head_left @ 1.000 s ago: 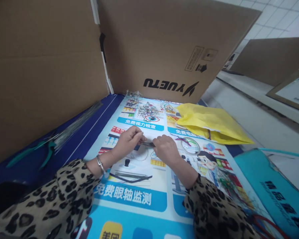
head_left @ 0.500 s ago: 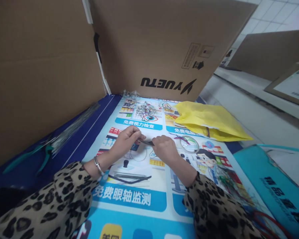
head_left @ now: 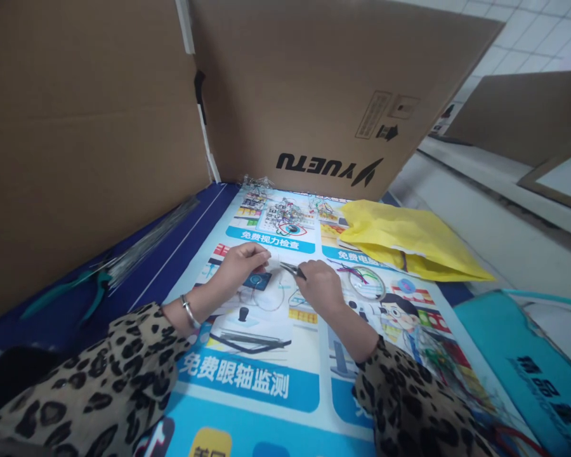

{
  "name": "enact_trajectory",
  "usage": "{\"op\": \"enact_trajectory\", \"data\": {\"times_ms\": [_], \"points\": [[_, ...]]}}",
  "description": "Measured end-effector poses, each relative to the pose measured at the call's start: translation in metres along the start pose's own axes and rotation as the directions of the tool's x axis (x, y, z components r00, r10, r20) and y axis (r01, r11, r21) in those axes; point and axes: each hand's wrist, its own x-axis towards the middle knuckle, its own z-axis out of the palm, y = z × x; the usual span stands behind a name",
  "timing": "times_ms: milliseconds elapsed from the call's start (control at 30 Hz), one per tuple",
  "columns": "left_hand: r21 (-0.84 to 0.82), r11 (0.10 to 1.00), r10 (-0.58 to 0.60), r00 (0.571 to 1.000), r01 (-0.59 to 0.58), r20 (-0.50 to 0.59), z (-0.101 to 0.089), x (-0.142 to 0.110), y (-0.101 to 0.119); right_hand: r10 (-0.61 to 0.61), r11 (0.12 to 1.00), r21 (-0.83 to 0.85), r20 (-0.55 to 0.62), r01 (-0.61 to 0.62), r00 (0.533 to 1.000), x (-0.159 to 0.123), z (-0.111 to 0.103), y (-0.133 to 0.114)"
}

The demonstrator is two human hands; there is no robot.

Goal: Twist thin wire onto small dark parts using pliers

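Metal tool: a slim pointed metal tool in the right hand, raised over the middle of the tabletop, tips aimed at the left fingertips and just beside them.
Right grip: clenched round the tool's near end, knuckles up.
Left grip: thumb and forefinger of the left hand pressed together; I cannot tell whether anything fine is pinched there.
Bracelet: a silver bangle on the left wrist, just beyond the leopard-print sleeve.
Printed sheet: a blue and white poster spread over the dark blue tabletop, passing under both hands.
Grey strips: thin strips between the hands and the near edge.
Ring: a pale ring right of the right hand, purple strands lying across it.
Left edge: green-handled pliers, then a bundle of thin wires running toward the far left corner, beside a cardboard panel.
Far edge: wire tangles before a second panel marked YUETU.
Far right corner: a yellow bag, lying flat.
Right edge: a turquoise packet, near a multicoloured tangle.
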Motion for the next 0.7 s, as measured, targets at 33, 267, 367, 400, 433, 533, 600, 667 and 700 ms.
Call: {"op": "enact_trajectory", "data": {"times_ms": [33,267,367,400,433,533,600,667,700], "points": [[-0.020,1.000,-0.018,1.000,0.018,-0.007,0.000,0.000,0.000,-0.013,1.000,0.011,-0.046,0.014,0.999,0.000,0.000,0.001],[-0.087,0.991,-0.105,0.994,0.105,0.009,0.004,-0.006,0.003,-0.223,0.975,-0.069,-0.249,0.212,0.942,-0.001,-0.007,-0.002],[-0.139,0.977,-0.157,0.986,0.162,0.049,0.005,-0.008,0.004,-0.245,0.968,-0.119,-0.251,0.222,0.936,-0.001,-0.009,-0.002],[-0.156,0.971,-0.173,0.983,0.181,0.061,0.005,-0.009,0.005,-0.249,0.966,-0.132,-0.249,0.221,0.936,-0.001,-0.010,-0.002],[-0.170,0.966,-0.187,0.980,0.196,0.069,0.005,-0.009,0.005,-0.252,0.965,-0.142,-0.247,0.222,0.936,-0.001,-0.010,-0.001],[-0.199,0.955,-0.209,0.975,0.221,0.077,0.005,-0.009,0.005,-0.260,0.961,-0.156,-0.245,0.227,0.934,-0.001,-0.011,-0.001],[-0.206,0.951,-0.219,0.972,0.232,0.082,0.006,-0.009,0.005,-0.263,0.960,-0.161,-0.245,0.228,0.933,-0.001,-0.011,-0.001],[-0.195,0.950,-0.231,0.969,0.243,0.084,0.007,-0.010,0.005,-0.263,0.960,-0.164,-0.244,0.227,0.933,-0.001,-0.011,-0.001],[-0.188,0.950,-0.236,0.968,0.248,0.084,0.008,-0.010,0.004,-0.263,0.960,-0.164,-0.244,0.228,0.934,-0.001,-0.011,-0.002]]}}
